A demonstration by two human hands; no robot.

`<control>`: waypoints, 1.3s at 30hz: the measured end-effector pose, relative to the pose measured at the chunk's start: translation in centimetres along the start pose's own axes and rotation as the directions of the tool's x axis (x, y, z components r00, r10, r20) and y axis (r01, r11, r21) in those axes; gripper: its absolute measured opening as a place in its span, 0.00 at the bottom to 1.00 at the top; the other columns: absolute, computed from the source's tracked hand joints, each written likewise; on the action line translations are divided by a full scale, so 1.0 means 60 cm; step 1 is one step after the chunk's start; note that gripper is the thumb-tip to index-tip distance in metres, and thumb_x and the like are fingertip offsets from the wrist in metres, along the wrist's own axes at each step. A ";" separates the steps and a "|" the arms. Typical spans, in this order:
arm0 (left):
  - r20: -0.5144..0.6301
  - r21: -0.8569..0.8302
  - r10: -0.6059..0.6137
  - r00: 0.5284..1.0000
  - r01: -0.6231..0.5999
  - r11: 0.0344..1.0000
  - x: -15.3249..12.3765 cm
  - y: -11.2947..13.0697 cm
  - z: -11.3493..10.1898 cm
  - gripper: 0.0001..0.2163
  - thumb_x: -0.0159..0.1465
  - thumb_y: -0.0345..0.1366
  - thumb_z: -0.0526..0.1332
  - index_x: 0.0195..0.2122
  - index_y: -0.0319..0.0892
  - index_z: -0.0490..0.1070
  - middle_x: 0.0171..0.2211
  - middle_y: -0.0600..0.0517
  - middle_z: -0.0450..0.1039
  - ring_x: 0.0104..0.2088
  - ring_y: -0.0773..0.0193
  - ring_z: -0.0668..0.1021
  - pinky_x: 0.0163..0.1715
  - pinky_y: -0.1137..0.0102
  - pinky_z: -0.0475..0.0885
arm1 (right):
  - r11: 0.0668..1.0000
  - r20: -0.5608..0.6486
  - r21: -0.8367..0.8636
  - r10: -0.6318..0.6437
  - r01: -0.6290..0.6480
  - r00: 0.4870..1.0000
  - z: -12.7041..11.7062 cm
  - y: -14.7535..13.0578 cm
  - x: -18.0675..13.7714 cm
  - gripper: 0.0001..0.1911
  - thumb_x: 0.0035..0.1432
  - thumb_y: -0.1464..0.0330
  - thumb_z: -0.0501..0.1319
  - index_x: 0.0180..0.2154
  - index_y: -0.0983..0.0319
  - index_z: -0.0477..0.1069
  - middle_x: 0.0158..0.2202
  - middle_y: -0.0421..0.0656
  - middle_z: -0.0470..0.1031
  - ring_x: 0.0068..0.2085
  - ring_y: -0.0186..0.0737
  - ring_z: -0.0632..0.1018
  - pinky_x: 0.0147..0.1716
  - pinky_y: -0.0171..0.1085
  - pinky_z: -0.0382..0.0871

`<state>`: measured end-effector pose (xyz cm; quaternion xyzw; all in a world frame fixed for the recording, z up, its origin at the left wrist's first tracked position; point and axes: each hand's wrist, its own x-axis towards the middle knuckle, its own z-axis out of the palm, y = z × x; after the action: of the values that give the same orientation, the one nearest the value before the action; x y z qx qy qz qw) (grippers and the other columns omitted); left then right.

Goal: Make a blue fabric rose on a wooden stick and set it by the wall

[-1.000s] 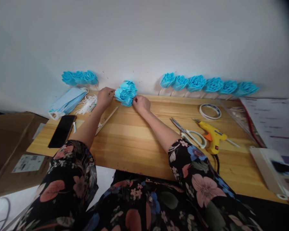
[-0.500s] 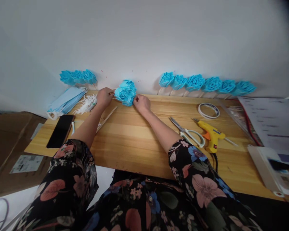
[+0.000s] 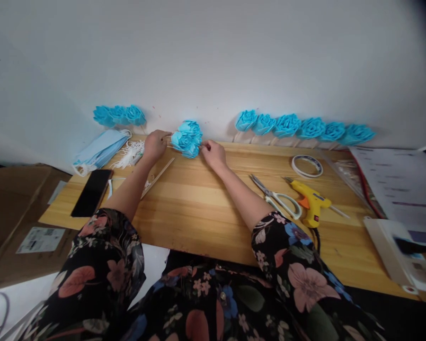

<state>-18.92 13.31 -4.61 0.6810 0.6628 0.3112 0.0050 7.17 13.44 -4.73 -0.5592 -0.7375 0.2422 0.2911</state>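
Observation:
A bunch of blue paper roses [image 3: 187, 137] lies at the back of the wooden table [image 3: 199, 203], close to the white wall. My left hand [image 3: 155, 144] is closed on the wooden stick ends at the bunch's left side. My right hand [image 3: 214, 152] rests at the bunch's right side, fingers pinched against the flowers. Both forearms reach out from black flowered sleeves.
More blue roses lean on the wall at the left [image 3: 119, 114] and in a row at the right [image 3: 301, 127]. Blue face masks [image 3: 99, 150], white ear loops [image 3: 129, 154], a phone [image 3: 91, 192], sticks [image 3: 158, 177], scissors [image 3: 279, 196], a yellow glue gun [image 3: 310, 202], tape [image 3: 307, 166] and papers [image 3: 397, 182] lie on the table.
My right hand has shifted slightly right along the bunch's side. The bunch and my left hand stay in about the same place.

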 end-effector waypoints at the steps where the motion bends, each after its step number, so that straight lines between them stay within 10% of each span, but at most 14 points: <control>1: -0.016 -0.021 -0.010 1.000 0.009 1.000 -0.003 0.000 -0.006 0.24 0.57 0.25 0.55 0.52 0.40 0.81 0.51 0.43 0.81 0.52 0.52 0.79 0.58 0.60 0.70 | 1.000 -0.010 0.020 0.000 0.000 1.000 -0.002 0.003 0.001 0.18 0.67 0.69 0.55 0.51 0.63 0.79 0.50 0.48 0.84 0.51 0.43 0.82 0.51 0.37 0.71; 21: 0.034 0.012 0.041 0.999 -0.042 0.999 -0.027 0.019 -0.024 0.13 0.62 0.35 0.63 0.45 0.43 0.84 0.41 0.44 0.82 0.43 0.53 0.78 0.47 0.61 0.71 | 0.973 -0.044 0.226 -0.034 0.043 0.998 -0.008 -0.011 0.075 0.26 0.64 0.76 0.53 0.61 0.63 0.72 0.59 0.46 0.80 0.60 0.39 0.79 0.63 0.41 0.68; 39: 0.053 0.114 -0.016 0.998 0.009 0.993 -0.021 0.051 -0.032 0.16 0.60 0.30 0.59 0.45 0.40 0.83 0.39 0.44 0.81 0.41 0.55 0.77 0.43 0.65 0.69 | 0.935 -0.176 0.329 -0.075 0.131 0.981 -0.056 0.012 0.020 0.20 0.60 0.76 0.55 0.51 0.63 0.77 0.51 0.47 0.83 0.51 0.42 0.82 0.56 0.43 0.73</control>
<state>-16.91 11.05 -2.33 0.6842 0.6833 0.2545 -0.0139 9.79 14.90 -2.64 -0.4790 -0.6872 0.3039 0.4538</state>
